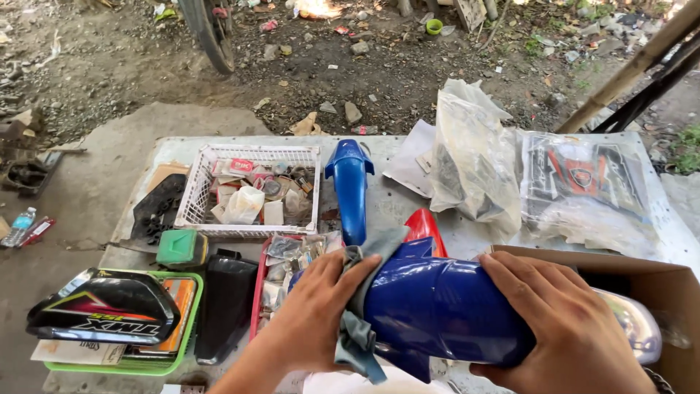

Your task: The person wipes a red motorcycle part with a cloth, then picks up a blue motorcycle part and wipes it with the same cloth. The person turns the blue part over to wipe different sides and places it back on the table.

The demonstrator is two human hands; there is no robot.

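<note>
**Blue fender wiped at the near edge of a crowded desk**

The desk (408, 208) is packed almost to its edges, bare metal showing only in narrow strips. At the right corner an open cardboard box (660, 281) overhangs the near edge. A white basket (200, 191) holds small packets; beside it a red tray (257, 292) holds bagged parts, and a green tray (191, 328) carries a black panel. The glossy blue fender (445, 306) lies across the near edge. The right hand (565, 321) rests flat on it, fingers spread. The left hand (317, 310) presses a grey cloth (357, 332) against its end.
</note>
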